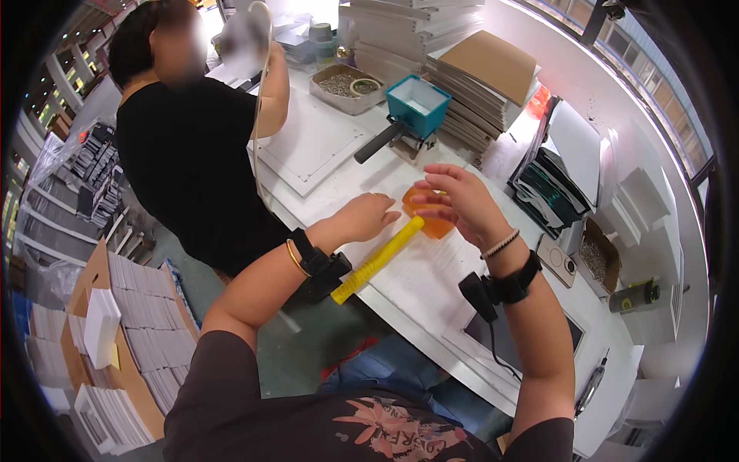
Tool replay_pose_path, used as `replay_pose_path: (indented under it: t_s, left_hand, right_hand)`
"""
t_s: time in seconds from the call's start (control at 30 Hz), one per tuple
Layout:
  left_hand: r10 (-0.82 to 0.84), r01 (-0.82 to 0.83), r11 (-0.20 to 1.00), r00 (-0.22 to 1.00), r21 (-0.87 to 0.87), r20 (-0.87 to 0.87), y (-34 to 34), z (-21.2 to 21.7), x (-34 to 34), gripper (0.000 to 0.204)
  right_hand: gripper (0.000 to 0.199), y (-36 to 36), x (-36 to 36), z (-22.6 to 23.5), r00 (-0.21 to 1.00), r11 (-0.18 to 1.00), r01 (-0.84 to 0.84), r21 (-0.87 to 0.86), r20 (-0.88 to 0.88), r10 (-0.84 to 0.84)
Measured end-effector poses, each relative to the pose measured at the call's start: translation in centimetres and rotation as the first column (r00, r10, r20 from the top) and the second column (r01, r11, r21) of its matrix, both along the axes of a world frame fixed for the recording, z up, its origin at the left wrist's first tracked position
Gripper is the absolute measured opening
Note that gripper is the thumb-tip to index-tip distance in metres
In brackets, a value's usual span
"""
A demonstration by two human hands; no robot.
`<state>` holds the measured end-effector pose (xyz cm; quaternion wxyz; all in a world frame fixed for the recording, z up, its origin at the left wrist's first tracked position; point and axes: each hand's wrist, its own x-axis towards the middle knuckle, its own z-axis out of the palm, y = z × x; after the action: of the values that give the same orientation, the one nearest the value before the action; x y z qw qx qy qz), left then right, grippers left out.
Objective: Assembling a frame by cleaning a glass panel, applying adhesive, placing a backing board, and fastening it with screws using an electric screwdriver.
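Observation:
My left hand (363,218) is over the near edge of the white table, fingers loosely extended and nothing visible in them. To its right, my right hand (462,202) is raised with fingers spread above an orange see-through piece (429,225) on the table, partly covering it. A yellow ribbed rod (377,260) slants between my hands. Its upper end is near the right fingertips, and its lower end sticks out past the table edge. Whether any finger touches the rod, I cannot tell. Both wrists carry black strapped devices.
Beyond my hands stands a teal bin (418,106) with a black handle. Stacked white frames (477,92) and a box of small metal pieces (346,86) are at the back. A person in black (188,146) works at left. A dark tablet (531,331) and a screwdriver (591,383) lie right.

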<state>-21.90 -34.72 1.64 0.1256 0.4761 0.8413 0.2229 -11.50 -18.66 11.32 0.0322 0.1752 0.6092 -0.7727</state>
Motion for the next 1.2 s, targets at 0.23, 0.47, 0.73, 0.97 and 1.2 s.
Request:
replay_pose_path:
  t_s: [0.23,0.47,0.73,0.97,1.2]
  left_hand:
    - [0.343,-0.343,0.939,0.939,0.043,-0.006,8.0,-7.8,-8.4,0.048]
    - [0.46,-0.425,0.866,0.883,0.262,-0.091,10.4,-14.1,-13.7,0.057]
    - [0.465,-0.47,0.846,0.881,0.251,0.083,12.3,-14.9,-13.2,0.058]
    - [0.512,-0.551,0.808,0.832,0.21,0.215,13.4,-14.5,-13.2,0.059]
    - [0.511,-0.394,0.797,0.843,0.457,-0.165,12.8,-10.4,-11.2,0.043]
  right_hand:
    - [0.024,1.2,-8.2,-3.9,0.97,0.955,0.236,-0.179,-0.018,-0.243]
    - [0.012,-1.5,-14.0,-6.9,0.979,0.945,0.198,-0.259,0.009,-0.202]
    - [0.022,0.1,-16.6,-9.0,0.958,0.942,0.279,-0.188,-0.011,-0.286]
    - [0.02,0.9,-17.3,-8.9,0.953,0.937,0.296,-0.184,-0.013,-0.304]
    - [0.026,-1.2,-14.6,-2.6,0.946,0.969,0.165,-0.185,-0.249,-0.209]
